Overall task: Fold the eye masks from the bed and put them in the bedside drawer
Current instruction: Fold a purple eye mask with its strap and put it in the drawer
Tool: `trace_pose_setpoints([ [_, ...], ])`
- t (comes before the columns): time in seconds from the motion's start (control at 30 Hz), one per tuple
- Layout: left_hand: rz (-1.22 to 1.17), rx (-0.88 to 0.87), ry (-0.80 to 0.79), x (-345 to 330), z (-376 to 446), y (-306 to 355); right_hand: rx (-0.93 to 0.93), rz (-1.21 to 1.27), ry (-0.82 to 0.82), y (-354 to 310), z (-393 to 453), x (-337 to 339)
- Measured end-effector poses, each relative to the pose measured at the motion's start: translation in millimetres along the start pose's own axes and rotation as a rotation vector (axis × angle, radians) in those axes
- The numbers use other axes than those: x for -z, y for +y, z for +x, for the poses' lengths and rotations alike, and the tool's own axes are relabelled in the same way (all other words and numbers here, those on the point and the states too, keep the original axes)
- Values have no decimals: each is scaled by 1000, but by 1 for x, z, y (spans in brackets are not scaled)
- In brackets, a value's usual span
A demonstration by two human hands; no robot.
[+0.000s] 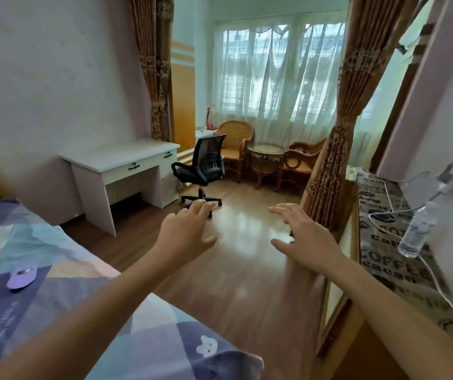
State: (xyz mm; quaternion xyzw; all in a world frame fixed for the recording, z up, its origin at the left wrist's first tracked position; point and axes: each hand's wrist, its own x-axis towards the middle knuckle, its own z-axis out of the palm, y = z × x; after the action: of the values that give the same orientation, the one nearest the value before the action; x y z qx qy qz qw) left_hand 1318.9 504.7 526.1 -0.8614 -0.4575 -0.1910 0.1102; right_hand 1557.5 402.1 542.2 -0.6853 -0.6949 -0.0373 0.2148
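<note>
Head view shows left hand [185,231] and right hand [303,237] spread, holding nothing, over the floor; the purple eye mask [21,277] lies unfolded mid-bed [105,325], so reaching left for it probably comes first.

Printed cloth [400,272] covering the long surface just right of the right hand [306,237]: dark lettering on pale ground, repeated. Legible: "COFFEE", the final letter cut off by a white cable [436,283]; directly beneath, a line beginning "cacao"; above it, fragments "CO" and "Ca". Remaining words blurred.

Bedspread [55,311], below and left of the left hand [189,229]: one line of small pale lettering on a dark patch, too blurred to read.
</note>
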Motion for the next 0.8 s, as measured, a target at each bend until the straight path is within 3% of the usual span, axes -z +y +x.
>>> trace_pose_setpoints([
  [0.3, -36, 24, -1, -85, 149, 9, 71, -56, 4, 107, 136, -21],
  [0.5, 45, 182, -9, -137, 223, -25, 188, -24, -34, 171, 244, -60],
  [0.8, 166, 383, -76, -171, 275, -89, 388, 133, -87, 182, 389, -126],
])
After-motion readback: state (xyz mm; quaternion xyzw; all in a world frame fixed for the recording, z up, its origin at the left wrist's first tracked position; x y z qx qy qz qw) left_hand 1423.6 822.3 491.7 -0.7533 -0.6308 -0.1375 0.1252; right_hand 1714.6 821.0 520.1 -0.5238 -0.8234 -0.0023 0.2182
